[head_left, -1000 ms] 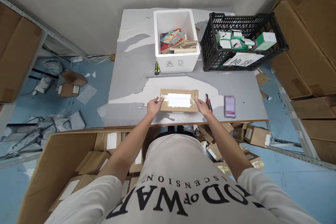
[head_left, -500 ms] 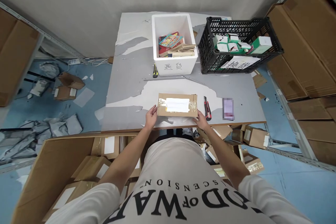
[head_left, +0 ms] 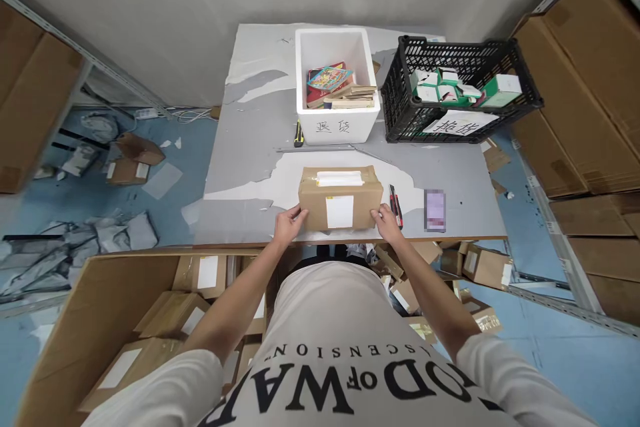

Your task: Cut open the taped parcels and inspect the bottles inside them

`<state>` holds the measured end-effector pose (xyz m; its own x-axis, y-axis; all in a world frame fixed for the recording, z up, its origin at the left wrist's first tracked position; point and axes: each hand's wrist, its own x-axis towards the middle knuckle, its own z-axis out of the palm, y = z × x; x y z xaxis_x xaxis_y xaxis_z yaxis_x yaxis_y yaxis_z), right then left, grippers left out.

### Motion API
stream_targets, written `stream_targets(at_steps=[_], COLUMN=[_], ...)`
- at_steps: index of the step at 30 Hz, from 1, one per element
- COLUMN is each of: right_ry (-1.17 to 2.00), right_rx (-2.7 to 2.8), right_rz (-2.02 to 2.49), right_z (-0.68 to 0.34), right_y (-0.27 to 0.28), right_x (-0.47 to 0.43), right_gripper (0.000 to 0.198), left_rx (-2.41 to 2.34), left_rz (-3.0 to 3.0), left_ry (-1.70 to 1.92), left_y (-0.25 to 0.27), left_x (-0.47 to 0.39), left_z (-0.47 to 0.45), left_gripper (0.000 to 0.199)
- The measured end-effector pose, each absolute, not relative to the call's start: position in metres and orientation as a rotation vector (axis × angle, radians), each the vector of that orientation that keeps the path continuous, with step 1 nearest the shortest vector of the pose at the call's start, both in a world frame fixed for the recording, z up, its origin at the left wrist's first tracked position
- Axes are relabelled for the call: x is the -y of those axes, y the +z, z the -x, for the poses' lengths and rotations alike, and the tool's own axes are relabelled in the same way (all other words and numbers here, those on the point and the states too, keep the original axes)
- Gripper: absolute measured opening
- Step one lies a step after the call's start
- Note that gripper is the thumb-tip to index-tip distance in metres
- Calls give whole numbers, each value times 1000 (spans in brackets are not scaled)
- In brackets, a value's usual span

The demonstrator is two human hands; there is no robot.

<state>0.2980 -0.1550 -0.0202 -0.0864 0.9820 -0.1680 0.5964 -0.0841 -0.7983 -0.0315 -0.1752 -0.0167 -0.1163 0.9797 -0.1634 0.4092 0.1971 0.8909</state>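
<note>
Between my hands is a brown cardboard box (head_left: 316,208) with a white label on its top and another on the side facing me. My left hand (head_left: 289,224) grips its left front corner, thumb on the near side. At the opposite corner, my right hand (head_left: 387,223) holds the box with bent fingers. The box is tilted a little toward me over the near part of the table (head_left: 240,223). A red and black utility knife (head_left: 395,203) lies just right of the box, close to my right hand. Farther right rests a phone-like flat thing (head_left: 435,211), its face blurred.
A white foam bin (head_left: 340,130) with books stands at the back, a yellow utility knife (head_left: 299,134) beside it. Right of it is a black crate (head_left: 400,113) of green and white boxes. A large carton (head_left: 65,333) with parcels stands at lower left; shelves flank both sides.
The box has tipped so that its labelled side now faces me. Both hands have shifted from supporting its ends to gripping its near corners.
</note>
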Motion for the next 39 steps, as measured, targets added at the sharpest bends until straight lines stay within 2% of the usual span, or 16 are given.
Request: stream_targets(at_steps=[3,11,19,25,28,30,35,39], right_ry=[938,1107,1198,1221,1244,1289,1369,1264], right_rx=[1827,1793,1638,1426,1553,1608,1484,1591], right_rz=[1847,2048,2012,1902,1783,1691,1618,1616], right_z=[-294,-282,-289,-315,-320,-315,-296,-300], right_y=[-6,-12,-28,-57,-69,-75,-75,-55], right_x=[139,111,110,143,161,168,169,162], right_gripper=[44,55,59,55,73,78,54,39], left_rx=[-1831,-2053,-1965,-1681,-1541,-1461,-1428,-1473], left_rz=[-1389,-1349,-1246,-895,-965,-995,-1021,-1185], left_ry=[818,495,637,868,856,863,869,857], left_y=[-3,-9,-23,-59,-77,-85,-81,-49], left_x=[158,121,123,160,184,193,195,187], left_z=[29,19,24,37,37,31,20,25], left_gripper=[49,46,49,50,62,67,64,63])
